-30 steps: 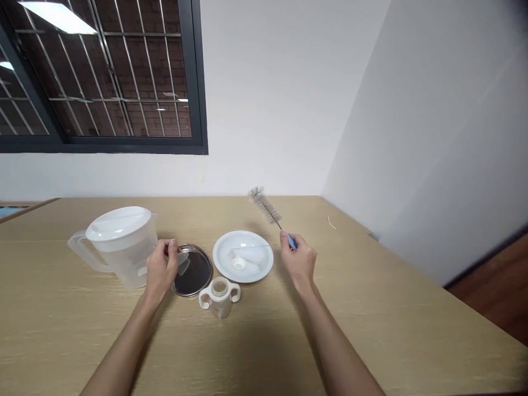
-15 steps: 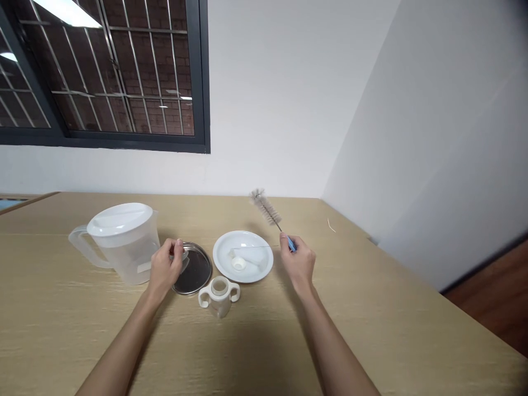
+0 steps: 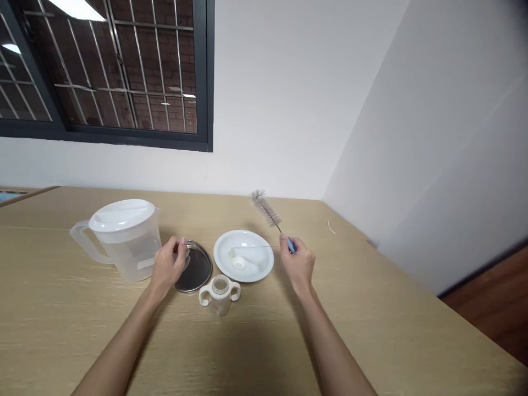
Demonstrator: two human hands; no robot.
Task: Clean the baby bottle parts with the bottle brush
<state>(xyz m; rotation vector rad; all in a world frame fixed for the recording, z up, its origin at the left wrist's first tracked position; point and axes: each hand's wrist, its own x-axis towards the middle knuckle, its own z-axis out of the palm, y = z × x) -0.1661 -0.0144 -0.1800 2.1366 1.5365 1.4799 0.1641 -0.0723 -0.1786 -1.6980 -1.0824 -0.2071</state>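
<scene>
On the big table, the jug is at nine o'clock from the white plate. The round tray is between them. The right hand, at three o'clock from the plate, pinches the brush by its blue end, and its long fuzzy part points to eleven. The two-handled cup stands upright, at four o'clock from the left hand and eight from the right; the left is nearer. The left hand pinches a small clear bit, partly hidden.
</scene>
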